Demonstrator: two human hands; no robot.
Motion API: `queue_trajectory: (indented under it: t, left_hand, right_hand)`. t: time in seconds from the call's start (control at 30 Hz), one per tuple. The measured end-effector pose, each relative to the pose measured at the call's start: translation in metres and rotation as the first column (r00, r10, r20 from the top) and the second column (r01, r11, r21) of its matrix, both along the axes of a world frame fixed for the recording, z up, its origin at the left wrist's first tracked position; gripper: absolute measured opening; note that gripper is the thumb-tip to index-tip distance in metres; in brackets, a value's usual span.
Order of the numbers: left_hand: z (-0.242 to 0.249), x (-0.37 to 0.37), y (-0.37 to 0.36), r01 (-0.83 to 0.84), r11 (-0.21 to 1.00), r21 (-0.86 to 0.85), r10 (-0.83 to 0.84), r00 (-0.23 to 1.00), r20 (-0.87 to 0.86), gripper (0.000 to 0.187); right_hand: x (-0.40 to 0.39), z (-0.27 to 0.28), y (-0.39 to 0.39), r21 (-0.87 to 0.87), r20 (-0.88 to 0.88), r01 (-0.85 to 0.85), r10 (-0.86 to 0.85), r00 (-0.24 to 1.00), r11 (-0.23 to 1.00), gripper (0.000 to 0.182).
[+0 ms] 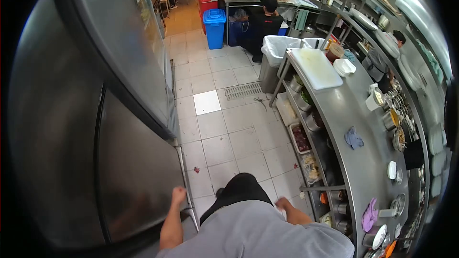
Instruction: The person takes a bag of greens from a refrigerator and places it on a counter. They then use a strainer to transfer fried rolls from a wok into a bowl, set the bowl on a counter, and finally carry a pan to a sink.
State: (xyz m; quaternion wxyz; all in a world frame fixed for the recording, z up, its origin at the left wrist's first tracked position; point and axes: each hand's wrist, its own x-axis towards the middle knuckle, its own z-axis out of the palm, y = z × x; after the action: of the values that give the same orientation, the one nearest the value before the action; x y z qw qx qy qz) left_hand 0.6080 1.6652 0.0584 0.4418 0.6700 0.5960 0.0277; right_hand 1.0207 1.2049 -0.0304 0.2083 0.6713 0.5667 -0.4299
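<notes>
Floor: where the cabinet and counter flanked it, the pale tiled floor (234, 124) left a free lane running forward from the wearer, past a drain grate (243, 91) to a blue bin (214, 28).
Far edge: a grey bin (273, 74) stood at the counter's far end, near a person in dark clothing (263, 26), low down.
Steel cabinet (138, 176): bounded the left side; its base edge pointed forward, long axis along the lane.
Steel counter (366, 174): lay to the right, long axis likewise forward, appearing bowed; a cutting board (316, 68) occupied its far end.
Left hand (179, 195): fingers curled in, nothing seen inside; just beside the cabinet's edge, contact uncertain.
Right hand (284, 204): low, near the counter's shelves, a white patch beside it; grip and contents could not be told.
</notes>
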Motion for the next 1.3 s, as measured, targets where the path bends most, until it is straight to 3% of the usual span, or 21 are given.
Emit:
queue_trajectory:
  t: [0.03,0.07,0.1,0.13,0.3,0.4,0.43,0.47,0.5,0.53,0.57,0.6,0.73,0.83,0.93,0.97,1.0,1.03,1.1,1.2,1.3]
  left_hand:
    - [0.002,0.034,0.058,-0.087,0.995,-0.041,0.094,0.972,0.216,0.01]
    - [0.048,0.078,0.104,-0.121,0.989,-0.079,0.138,0.955,0.263,0.006]
    - [0.087,0.117,0.145,-0.092,0.99,-0.107,0.126,0.918,0.377,0.005]
    - [0.106,0.149,0.188,-0.068,0.996,-0.063,0.089,0.893,0.441,0.005]
    - [0.194,0.285,0.368,-0.057,0.988,0.142,-0.045,0.779,0.626,0.004]
    - [0.25,0.345,0.442,-0.181,0.962,0.204,0.029,0.812,0.583,0.008]
    - [0.265,0.358,0.467,-0.205,0.951,0.232,0.036,0.818,0.574,0.011]
    - [0.274,0.373,0.495,-0.225,0.94,0.258,0.042,0.824,0.565,0.013]
    - [0.27,0.379,0.532,-0.231,0.91,0.345,-0.016,0.811,0.585,0.017]
    - [0.264,0.386,0.565,-0.239,0.874,0.423,-0.072,0.797,0.599,0.021]
    - [0.276,0.401,0.583,-0.295,0.817,0.495,-0.054,0.816,0.576,0.023]
    - [0.297,0.414,0.599,-0.345,0.748,0.567,-0.037,0.832,0.554,0.026]
    - [0.337,0.459,0.687,-0.458,0.545,0.702,0.029,0.847,0.53,0.043]
    - [0.348,0.489,0.756,-0.529,0.342,0.777,0.083,0.84,0.535,0.051]
    - [0.351,0.528,0.809,-0.557,0.081,0.827,0.081,0.83,0.551,0.055]
    - [0.352,0.54,0.828,-0.494,-0.025,0.869,0.102,0.864,0.494,0.059]
    - [0.355,0.553,0.844,-0.508,-0.075,0.858,0.101,0.852,0.514,0.062]
    - [0.359,0.562,0.859,-0.485,-0.132,0.865,0.154,0.852,0.501,0.064]
    - [0.361,0.576,0.896,-0.471,-0.212,0.856,0.261,0.817,0.514,0.066]
    - [0.354,0.547,0.963,-0.637,-0.297,0.712,0.389,0.6,0.699,0.072]
    - [0.34,0.508,1.0,-0.384,-0.434,0.815,0.665,0.473,0.578,0.068]
  right_hand:
    - [-0.006,-0.066,-0.045,-0.069,-0.064,0.53,-0.534,0.843,0.845,0.017]
    - [-0.017,-0.071,-0.062,-0.052,0.016,0.692,-0.693,0.721,0.72,0.016]
    - [-0.013,-0.004,-0.042,0.011,0.015,0.228,-0.228,0.973,0.974,0.015]
    - [-0.008,0.022,-0.031,0.005,-0.027,0.2,-0.2,0.98,0.98,0.016]
    - [0.076,-0.042,0.053,-0.01,-0.069,0.385,-0.385,0.92,0.923,0.017]
    - [0.174,-0.138,0.161,0.404,-0.145,0.315,-0.28,0.949,0.859,0.018]
    - [0.205,-0.151,0.235,0.167,-0.166,0.708,-0.688,0.707,0.687,0.016]
    - [0.246,-0.149,0.305,0.136,-0.131,0.783,-0.773,0.621,0.607,0.02]
    - [0.283,-0.062,0.413,0.115,-0.093,0.85,-0.846,0.525,0.514,0.023]
    - [0.32,-0.028,0.492,0.241,-0.206,0.798,-0.775,0.598,0.552,0.026]
    - [0.351,0.016,0.564,0.237,-0.339,0.884,-0.819,0.464,0.403,0.025]
    - [0.378,0.055,0.631,0.472,-0.371,0.8,-0.739,0.562,0.371,0.024]
    - [0.453,0.185,0.828,0.361,-0.808,0.926,-0.457,0.371,0.114,0.021]
    - [0.492,0.221,0.91,0.33,-0.829,0.936,-0.436,0.349,0.123,0.02]
    - [0.543,0.13,0.929,0.509,-0.679,0.827,-0.479,0.556,0.237,0.019]
    - [0.558,0.077,0.913,0.404,-0.667,0.879,-0.576,0.472,0.253,0.02]
    - [0.559,0.069,0.89,0.587,-0.399,0.697,-0.602,0.692,0.411,0.025]
    - [0.574,0.009,0.854,0.276,-0.351,0.754,-0.667,0.657,0.596,0.026]
    - [0.578,-0.114,0.772,0.039,-0.013,0.387,-0.387,0.922,0.921,0.019]
    - [0.572,-0.013,0.744,-0.168,-0.055,0.549,-0.564,0.824,0.819,0.02]
    - [0.606,0.022,0.788,-0.198,-0.087,0.635,-0.658,0.748,0.747,0.021]
